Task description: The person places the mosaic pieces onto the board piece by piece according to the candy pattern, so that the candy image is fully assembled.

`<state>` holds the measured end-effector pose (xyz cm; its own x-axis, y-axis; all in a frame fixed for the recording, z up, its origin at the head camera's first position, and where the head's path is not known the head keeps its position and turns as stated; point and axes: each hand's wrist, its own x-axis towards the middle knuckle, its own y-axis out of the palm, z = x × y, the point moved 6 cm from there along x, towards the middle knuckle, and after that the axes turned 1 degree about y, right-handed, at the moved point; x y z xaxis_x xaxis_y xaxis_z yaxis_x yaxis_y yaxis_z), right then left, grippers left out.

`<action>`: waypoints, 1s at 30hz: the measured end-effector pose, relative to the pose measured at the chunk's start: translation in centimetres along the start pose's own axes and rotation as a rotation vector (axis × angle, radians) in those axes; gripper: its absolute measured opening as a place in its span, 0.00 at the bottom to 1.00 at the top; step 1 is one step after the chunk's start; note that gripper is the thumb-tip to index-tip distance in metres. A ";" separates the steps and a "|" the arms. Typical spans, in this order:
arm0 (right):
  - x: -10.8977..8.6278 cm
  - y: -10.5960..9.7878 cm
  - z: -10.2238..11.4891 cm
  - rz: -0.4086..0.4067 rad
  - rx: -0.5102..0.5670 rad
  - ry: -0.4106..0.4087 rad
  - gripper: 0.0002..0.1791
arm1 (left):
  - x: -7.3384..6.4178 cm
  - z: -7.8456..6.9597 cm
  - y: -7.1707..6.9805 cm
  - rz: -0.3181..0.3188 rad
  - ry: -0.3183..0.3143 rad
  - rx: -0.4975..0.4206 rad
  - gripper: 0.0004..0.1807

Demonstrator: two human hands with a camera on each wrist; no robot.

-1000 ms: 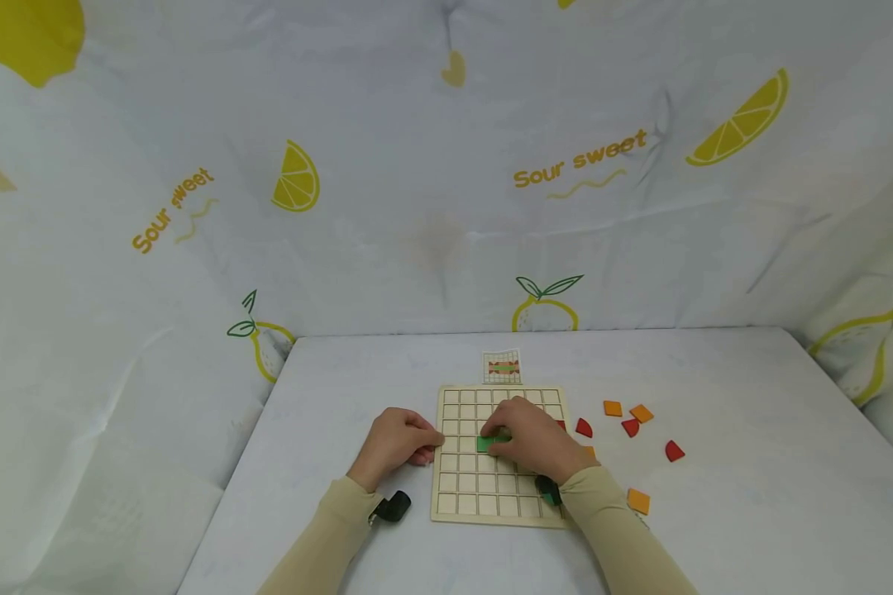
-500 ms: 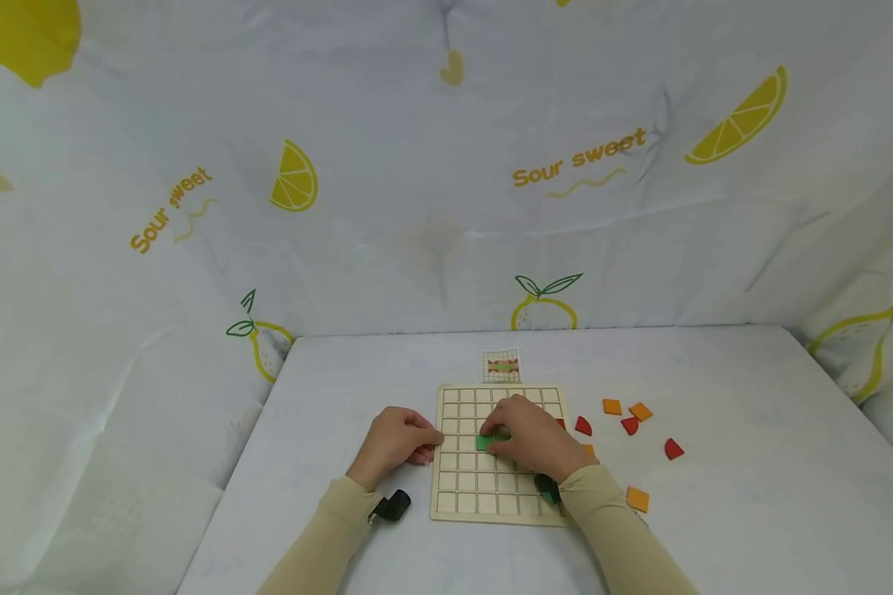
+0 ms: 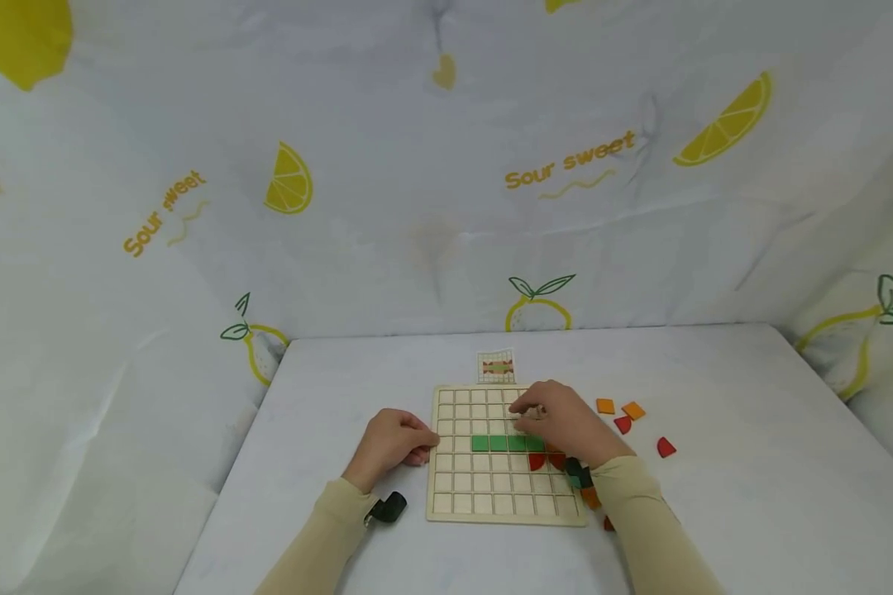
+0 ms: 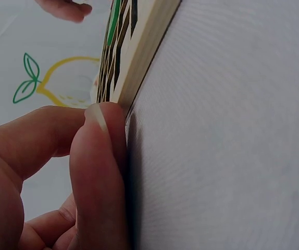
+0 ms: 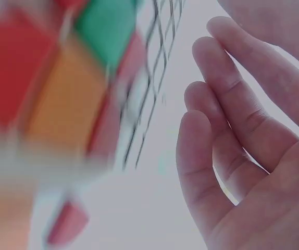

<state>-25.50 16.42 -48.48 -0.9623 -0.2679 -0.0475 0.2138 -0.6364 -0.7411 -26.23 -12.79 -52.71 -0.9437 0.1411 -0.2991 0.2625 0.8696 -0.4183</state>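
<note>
A pale wooden grid board (image 3: 465, 502) lies flat on the table. My left hand (image 3: 389, 442) is at its left edge, thumb and index finger pinching the rim, as the left wrist view shows at the board's side (image 4: 147, 54). Several green square tiles (image 3: 499, 444) form a row across the middle of the board. Red quarter-round pieces (image 3: 537, 462) sit just below the row's right end. Over the board's upper right, my right hand (image 3: 561, 420) hovers with loosely bent fingers and nothing between them. Its forearm and wrist hide part of the board's right side.
A small printed pattern card (image 3: 497, 366) lies behind the board. Right of the board are loose orange squares (image 3: 605, 406) and red quarter-round pieces (image 3: 666, 447). Another orange square (image 3: 590, 497) shows beside the right wrist camera (image 3: 578, 473). A lemon-print cloth (image 3: 417, 198) hangs behind the table.
My right hand has let go of the green tile and moved right and up, uncovering the green row and the red pieces. The left hand stays at the board's edge.
</note>
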 end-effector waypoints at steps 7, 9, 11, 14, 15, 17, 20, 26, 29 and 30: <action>-2.3 -4.9 -5.2 -0.102 -0.054 0.127 0.13 | -0.1 0.1 -0.1 -0.003 -0.010 0.002 0.10; -3.1 -6.2 -6.8 -0.119 -0.045 0.179 0.15 | -0.1 0.0 -0.1 -0.003 -0.004 0.000 0.10; -4.1 -7.3 -8.2 -0.127 -0.041 0.221 0.17 | -0.1 -0.1 0.0 -0.002 -0.002 -0.003 0.10; -5.3 -8.6 -10.2 -0.136 -0.044 0.281 0.20 | 0.0 0.0 0.1 0.001 -0.006 -0.008 0.10; -5.7 -9.0 -10.8 -0.141 -0.050 0.297 0.21 | 0.0 0.0 0.1 0.003 -0.007 -0.009 0.10; -6.1 -9.5 -11.7 -0.150 -0.061 0.319 0.21 | 0.0 0.1 0.2 0.005 -0.008 -0.013 0.11; -6.2 -9.9 -12.8 -0.157 -0.075 0.345 0.22 | 0.1 0.1 0.1 0.004 -0.001 -0.014 0.11; -6.0 -9.5 -14.0 -0.132 -0.089 0.386 0.23 | 0.0 0.0 0.1 0.001 -0.001 -0.011 0.10; -6.1 -9.4 -14.1 -0.127 -0.085 0.387 0.23 | -0.1 0.0 0.1 0.006 0.002 -0.007 0.10; -6.1 -9.4 -14.1 -0.127 -0.084 0.384 0.23 | -0.1 0.0 0.1 0.006 0.003 -0.005 0.10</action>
<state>-23.97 34.22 -50.69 -0.9763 0.1089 -0.1868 0.0899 -0.5812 -0.8088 -26.13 -12.68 -52.74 -0.9428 0.1478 -0.2987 0.2671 0.8711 -0.4122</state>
